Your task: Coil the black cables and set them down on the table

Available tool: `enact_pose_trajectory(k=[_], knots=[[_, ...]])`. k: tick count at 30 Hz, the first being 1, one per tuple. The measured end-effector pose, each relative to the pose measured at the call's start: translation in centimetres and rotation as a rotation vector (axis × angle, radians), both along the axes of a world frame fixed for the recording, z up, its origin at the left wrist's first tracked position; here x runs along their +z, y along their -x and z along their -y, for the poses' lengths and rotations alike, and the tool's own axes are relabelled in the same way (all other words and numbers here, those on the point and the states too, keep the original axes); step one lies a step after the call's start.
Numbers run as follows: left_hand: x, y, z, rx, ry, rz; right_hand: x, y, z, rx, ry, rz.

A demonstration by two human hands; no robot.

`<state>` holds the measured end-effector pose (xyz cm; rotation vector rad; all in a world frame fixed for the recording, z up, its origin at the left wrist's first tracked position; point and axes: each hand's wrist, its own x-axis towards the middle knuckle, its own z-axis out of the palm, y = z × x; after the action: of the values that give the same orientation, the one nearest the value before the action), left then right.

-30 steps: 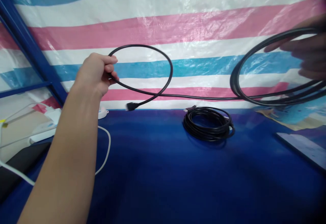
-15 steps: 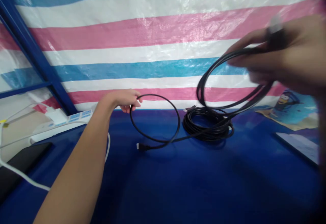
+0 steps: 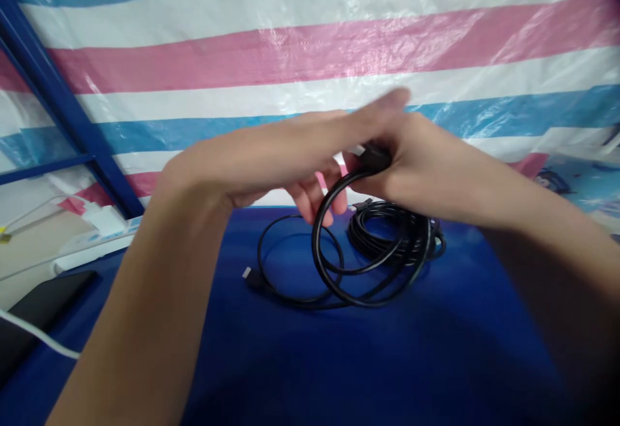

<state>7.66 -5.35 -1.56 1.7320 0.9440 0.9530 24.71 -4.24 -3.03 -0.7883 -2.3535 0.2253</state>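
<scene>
My right hand (image 3: 426,171) is closed on the top of a black cable (image 3: 339,284), pinching its gathered loops near a connector. The loops hang down and rest on the blue table (image 3: 339,361). The cable's free end with its plug (image 3: 248,275) lies on the table to the left. My left hand (image 3: 290,155) reaches across just in front of the right hand with its fingers stretched out and apart, blurred by motion, next to the top of the loops. A second black cable coil (image 3: 411,235) lies flat on the table just behind the held loops.
A striped pink, white and blue tarp (image 3: 310,45) hangs behind the table. A blue metal frame (image 3: 72,129) stands at the left. A white power strip (image 3: 92,248), a white cord (image 3: 33,339) and a dark flat object (image 3: 39,303) lie at the left edge.
My right hand has carried the gathered loops down and left to the table's middle. My left hand has let go of the single loop, which now lies on the table, and has moved over to the right hand.
</scene>
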Motion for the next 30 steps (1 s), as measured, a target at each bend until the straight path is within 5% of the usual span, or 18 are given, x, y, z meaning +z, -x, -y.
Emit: enact_pose_trajectory(k=[4,10,15,19,22,26,30], knots=[[-0.3,-1.9,0.6,-0.087,-0.152,-0.091,0.2,0.3,0.5,-0.065,0.016,0.004],[-0.1,-2.4,0.1,0.044,-0.354,0.056,0.4,-0.6,0.4,-0.258,0.122,-0.244],[0.2,-1.6,-1.1,0.268,-0.521,0.384,0.4,-0.7,-0.5,0.029,0.568,-0.595],[0.6,-0.5,-1.4,0.293,-0.447,0.392,0.2,0.1,-0.4,0.124,0.703,-0.748],[0.9,0.8,-1.0,0.138,-0.310,0.186,0.1,0.1,-0.2,0.067,0.612,-0.672],[0.9,1.4,-0.4,-0.130,-0.175,-0.098,0.2,0.3,0.5,-0.108,0.318,-0.309],[0.7,-0.3,0.1,-0.199,-0.211,-0.186,0.2,1.0,1.4,-0.073,0.087,-0.145]])
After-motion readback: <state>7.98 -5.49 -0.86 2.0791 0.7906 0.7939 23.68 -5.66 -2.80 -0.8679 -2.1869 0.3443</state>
